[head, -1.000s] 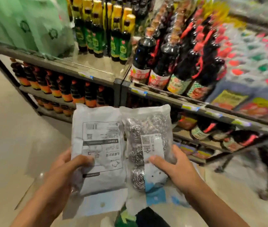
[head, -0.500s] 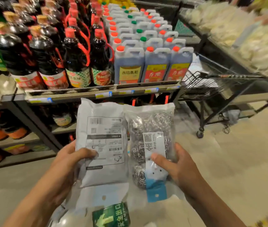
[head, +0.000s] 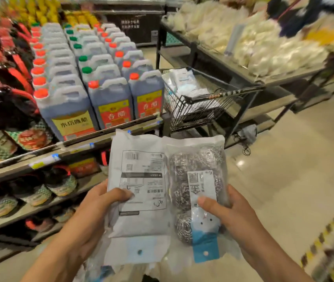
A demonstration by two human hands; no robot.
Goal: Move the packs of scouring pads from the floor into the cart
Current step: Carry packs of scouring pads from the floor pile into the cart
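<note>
A left hand (head: 92, 212) grips a white-backed pack (head: 139, 190) and a right hand (head: 229, 216) a clear pack of scouring pads (head: 194, 180), held side by side, apparently for loading together into the wire cart (head: 198, 107) ahead, beside shelved vinegar jugs (head: 111, 98).

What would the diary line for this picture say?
left hand: holds label-side pack | right hand: holds steel-wool pack | cart: ahead, holds packs | step: carrying

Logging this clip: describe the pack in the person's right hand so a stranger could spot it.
Below the black wire cart, two packs are held side by side. The right hand grips the clear pack showing silver steel-wool balls and a blue tab; its neighbour is opaque white.
</note>
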